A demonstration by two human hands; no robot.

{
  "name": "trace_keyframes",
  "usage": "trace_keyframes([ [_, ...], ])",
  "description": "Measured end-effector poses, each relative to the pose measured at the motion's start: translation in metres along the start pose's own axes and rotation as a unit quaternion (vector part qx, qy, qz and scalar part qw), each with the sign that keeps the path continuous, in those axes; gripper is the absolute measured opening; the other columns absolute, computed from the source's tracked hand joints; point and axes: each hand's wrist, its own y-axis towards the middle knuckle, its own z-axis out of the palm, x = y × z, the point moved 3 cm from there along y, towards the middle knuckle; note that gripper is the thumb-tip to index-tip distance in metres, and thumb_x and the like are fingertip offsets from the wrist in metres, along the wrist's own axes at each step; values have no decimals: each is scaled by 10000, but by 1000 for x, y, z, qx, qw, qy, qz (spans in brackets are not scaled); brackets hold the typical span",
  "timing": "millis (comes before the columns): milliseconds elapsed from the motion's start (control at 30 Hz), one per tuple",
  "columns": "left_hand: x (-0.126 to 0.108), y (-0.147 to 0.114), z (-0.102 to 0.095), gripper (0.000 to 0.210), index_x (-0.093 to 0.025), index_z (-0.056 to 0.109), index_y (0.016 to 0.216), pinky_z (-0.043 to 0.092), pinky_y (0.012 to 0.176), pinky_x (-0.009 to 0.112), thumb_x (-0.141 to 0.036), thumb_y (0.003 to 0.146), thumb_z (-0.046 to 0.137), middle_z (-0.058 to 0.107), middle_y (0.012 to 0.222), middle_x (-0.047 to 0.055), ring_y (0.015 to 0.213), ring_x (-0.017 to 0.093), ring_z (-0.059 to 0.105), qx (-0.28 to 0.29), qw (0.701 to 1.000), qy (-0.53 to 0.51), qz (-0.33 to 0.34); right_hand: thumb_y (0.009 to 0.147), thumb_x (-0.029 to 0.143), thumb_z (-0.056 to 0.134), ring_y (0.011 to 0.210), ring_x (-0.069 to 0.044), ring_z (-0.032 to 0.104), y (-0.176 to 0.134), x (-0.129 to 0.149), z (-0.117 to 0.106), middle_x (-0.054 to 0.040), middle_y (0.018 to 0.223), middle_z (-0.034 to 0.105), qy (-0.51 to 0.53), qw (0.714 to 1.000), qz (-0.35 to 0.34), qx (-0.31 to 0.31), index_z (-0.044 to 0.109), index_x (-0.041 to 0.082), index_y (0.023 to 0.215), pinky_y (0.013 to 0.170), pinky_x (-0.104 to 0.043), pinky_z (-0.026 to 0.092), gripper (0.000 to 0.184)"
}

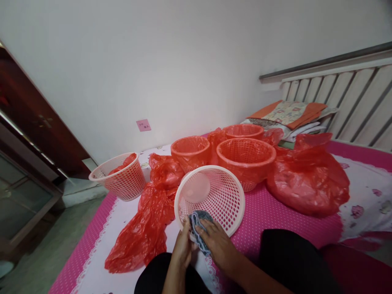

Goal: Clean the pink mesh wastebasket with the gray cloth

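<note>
A pale pink plastic basket (228,192) with a mesh wall lies tilted in front of me, its mouth facing my way. My left hand (183,247) grips its near rim at the lower left. Bunched over that same stretch of rim is a grey-blue cloth (200,222). My right hand (216,243) is closed on the cloth and presses it against the rim, its fingers bent over the fabric. Left of the basket lies a crumpled red plastic bag (147,228). Right behind it stands a basket lined with a red bag (246,163).
Another pale pink basket (125,183) with red plastic inside stands at the left. Two more red-bagged baskets, one of them a smaller basket (190,151), are behind. A full-looking red bag (308,183) sits at the right, before folded cloths (288,114) and a radiator (346,98).
</note>
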Motion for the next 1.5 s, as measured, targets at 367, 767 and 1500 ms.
trace_keyframes([
  [367, -3, 0, -6, 584, -88, 706, 1264, 679, 836, 428, -594, 1027, 536, 852, 1029, 205, 987, 299, 825, 17, 1000, 0, 1, 1004, 153, 498, 1453, -378, 545, -7, -10, -23, -202, 1562, 594, -31, 995, 59, 69, 668, 188, 1460, 1262, -607, 295, 488],
  [767, -17, -3, -10, 610, -216, 551, 1526, 658, 915, 472, -567, 1027, 550, 831, 1207, 180, 1069, 316, 814, 15, 999, -32, 7, 991, 238, 593, 1426, -398, 557, -15, -21, -23, -176, 1526, 637, -73, 995, 55, 41, 703, 220, 1412, 1234, -616, 315, 436],
  [1500, 13, 14, -9, 219, -103, 761, 958, 598, 602, 278, -246, 793, 769, 794, 734, 79, 609, 182, 712, -10, 1000, 18, 22, 824, 67, 607, 1444, -371, 545, 8, -12, -31, -180, 1589, 572, 76, 994, 55, 54, 571, 195, 1551, 1183, -547, 442, 739],
])
